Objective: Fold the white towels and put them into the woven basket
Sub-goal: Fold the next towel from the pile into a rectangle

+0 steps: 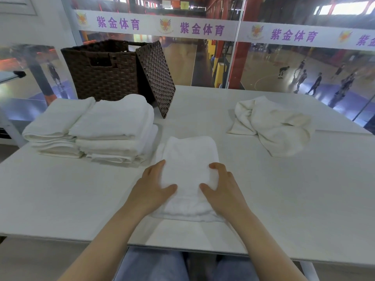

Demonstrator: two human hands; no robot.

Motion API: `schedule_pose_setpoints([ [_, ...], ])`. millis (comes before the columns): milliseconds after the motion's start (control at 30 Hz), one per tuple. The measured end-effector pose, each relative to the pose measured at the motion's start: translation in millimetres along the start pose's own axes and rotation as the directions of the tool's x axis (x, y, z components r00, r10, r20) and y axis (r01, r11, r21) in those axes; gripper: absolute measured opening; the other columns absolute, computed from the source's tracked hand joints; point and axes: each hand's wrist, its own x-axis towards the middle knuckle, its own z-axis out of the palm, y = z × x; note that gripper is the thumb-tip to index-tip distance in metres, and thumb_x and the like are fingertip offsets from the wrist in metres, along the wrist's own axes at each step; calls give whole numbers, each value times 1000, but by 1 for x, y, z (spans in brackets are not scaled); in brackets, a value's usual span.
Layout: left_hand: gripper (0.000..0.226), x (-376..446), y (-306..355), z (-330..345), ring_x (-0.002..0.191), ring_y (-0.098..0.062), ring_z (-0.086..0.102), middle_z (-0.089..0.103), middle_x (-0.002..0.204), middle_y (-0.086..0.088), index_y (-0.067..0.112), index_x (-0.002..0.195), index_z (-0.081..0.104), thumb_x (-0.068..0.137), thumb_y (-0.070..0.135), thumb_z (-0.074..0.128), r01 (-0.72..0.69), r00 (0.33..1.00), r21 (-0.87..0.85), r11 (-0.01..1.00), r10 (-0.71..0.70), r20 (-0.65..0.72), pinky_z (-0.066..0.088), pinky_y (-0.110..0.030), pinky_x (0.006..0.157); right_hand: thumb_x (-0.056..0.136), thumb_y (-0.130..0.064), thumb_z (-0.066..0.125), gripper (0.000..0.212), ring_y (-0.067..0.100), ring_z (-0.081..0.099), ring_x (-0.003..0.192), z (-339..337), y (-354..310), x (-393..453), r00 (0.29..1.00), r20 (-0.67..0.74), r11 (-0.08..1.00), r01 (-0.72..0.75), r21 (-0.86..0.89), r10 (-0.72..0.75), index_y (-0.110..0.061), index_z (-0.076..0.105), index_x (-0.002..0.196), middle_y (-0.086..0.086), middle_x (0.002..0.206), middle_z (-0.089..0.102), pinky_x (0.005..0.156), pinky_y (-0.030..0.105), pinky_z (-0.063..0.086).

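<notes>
Two hands are laid on a folded towel [189, 159] at the near middle of the table [60, 199]. The left hand [151, 189] is set against the towel's left edge and the right hand [222, 187] against its right edge, each with the thumb spread onto the top layer. The left fingers are held fairly straight along the side; the right fingers are bent at the knuckles over the far right edge. Nothing is lifted clear of the table; whether the fingertips are tucked beneath the cloth cannot be told. The towel is bracketed from both sides, probably so that its layers are kept square, either for a last pressing or for a lift.

Two stacks [91, 130] of folded towels are kept to the left, touching each other, just in front of the basket [99, 72]. The basket is stood at the far left of the table, and its lid [156, 78] is leaned against its right side, so the opening is left free. No towel can be seen inside from this angle.

One crumpled towel [274, 124] is left on the right, well apart from the rest, presumably as work still waiting. By this layout, folding is judged nearly done and loading of the basket not yet begun.
</notes>
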Motion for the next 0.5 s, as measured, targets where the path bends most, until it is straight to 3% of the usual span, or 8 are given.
schedule_pose_setpoints([
  [100, 87, 1, 8, -1, 137, -19, 36, 16, 158, 6, 37, 153, 11, 86, 44, 65, 3, 999, 13, 1000, -4, 47, 34, -29, 99, 92, -37, 53, 50, 21, 53, 96, 0, -2, -3, 1000, -16, 997, 4, -79, -5, -43, 24, 132, -6, 115, 37, 77, 34, 46],
  [200, 85, 1, 14, -1, 129, -10, 37, 19, 155, 9, 39, 152, 16, 85, 32, 69, 5, 998, -129, 992, 2, 56, 31, -25, 94, 93, -37, 51, 49, 21, 54, 94, 0, -2, -6, 1000, -26, 995, 3, -100, -5, -42, 22, 132, -5, 114, 36, 78, 37, 50],
  [300, 80, -2, 11, 2, 121, -2, 35, 29, 149, 15, 44, 146, 28, 84, 19, 72, -46, 999, -319, 947, 47, -4, 30, -22, 96, 93, -36, 51, 50, 20, 54, 95, 3, -1, -11, 1000, -26, 997, 4, -77, -6, -42, 22, 133, -6, 112, 35, 80, 38, 52],
  [500, 79, 2, 12, 0, 124, -7, 42, 36, 142, 18, 48, 142, 35, 80, 18, 74, -15, 998, -409, 912, 36, 45, 37, -28, 100, 86, -41, 58, 51, 18, 53, 102, -4, 3, -9, 999, -35, 999, -28, 20, 29, -51, 25, 124, -10, 116, 36, 82, 36, 51],
])
